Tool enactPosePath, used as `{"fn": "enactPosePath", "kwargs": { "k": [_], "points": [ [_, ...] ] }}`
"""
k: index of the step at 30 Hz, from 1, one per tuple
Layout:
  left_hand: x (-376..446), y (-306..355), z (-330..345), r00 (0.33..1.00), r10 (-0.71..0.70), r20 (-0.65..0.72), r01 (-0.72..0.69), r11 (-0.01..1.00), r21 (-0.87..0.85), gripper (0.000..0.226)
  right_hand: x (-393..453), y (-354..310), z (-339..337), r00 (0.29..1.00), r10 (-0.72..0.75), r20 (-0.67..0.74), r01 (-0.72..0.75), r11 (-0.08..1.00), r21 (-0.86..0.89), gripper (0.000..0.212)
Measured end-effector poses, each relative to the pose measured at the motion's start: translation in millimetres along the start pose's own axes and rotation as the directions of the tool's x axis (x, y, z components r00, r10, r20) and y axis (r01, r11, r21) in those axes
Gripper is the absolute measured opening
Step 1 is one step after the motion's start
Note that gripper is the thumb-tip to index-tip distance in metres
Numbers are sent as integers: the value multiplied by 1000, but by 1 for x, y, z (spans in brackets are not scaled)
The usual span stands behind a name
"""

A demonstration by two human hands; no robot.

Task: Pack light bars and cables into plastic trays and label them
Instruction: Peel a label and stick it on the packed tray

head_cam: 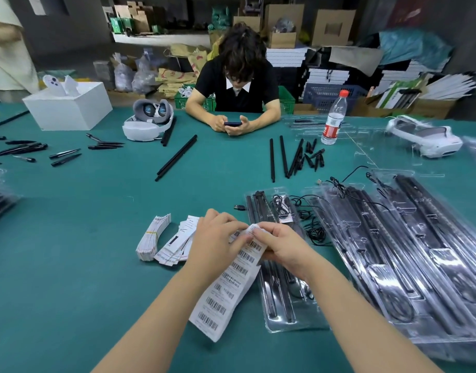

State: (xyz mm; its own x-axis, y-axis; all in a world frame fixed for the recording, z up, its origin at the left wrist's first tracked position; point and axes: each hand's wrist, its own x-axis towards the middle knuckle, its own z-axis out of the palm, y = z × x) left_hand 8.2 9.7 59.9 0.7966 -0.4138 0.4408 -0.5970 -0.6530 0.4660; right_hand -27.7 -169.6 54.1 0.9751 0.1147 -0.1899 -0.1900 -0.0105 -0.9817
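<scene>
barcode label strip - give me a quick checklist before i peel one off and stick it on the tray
1. Barcode label strip held: ok, left hand and right hand pinch its top end.
2. One label lifted from the backing: cannot tell, fingers cover that edge.
3. Target tray within reach: ok, it lies directly beside the strip.
4. Tray filled: ok, black bars and a coiled cable sit inside.
5. Bare spot for the label: cannot tell, glare.
6. Loose cables off the tray: not ok, they lie against its right edge.
</scene>
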Motion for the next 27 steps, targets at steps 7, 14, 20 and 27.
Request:
{"fn": "enactPosePath", "kwargs": {
  "k": [7, 14, 20, 27],
  "points": [
    [2, -1, 1, 986, -140, 90, 154, 974, -165, 16, -1, 4, 6, 999, -45, -20, 46, 998, 47, 26],
    [2, -5, 1, 950, -300, 87, 312, 885, -346, 17, 3, 7, 9, 999, -9, -41, 10, 1000, 25, 23],
    [7, -11, -8, 973, -214, 80, 228, 943, -243, 7, 9, 12, 14, 997, 17, -75, -15, 1000, 20, 24],
    [6, -16, -11, 972, -174, 157, 196, 971, -139, 6, 12, 10, 19, 999, -14, -43, 14, 1000, -2, 21]
  ]
}}
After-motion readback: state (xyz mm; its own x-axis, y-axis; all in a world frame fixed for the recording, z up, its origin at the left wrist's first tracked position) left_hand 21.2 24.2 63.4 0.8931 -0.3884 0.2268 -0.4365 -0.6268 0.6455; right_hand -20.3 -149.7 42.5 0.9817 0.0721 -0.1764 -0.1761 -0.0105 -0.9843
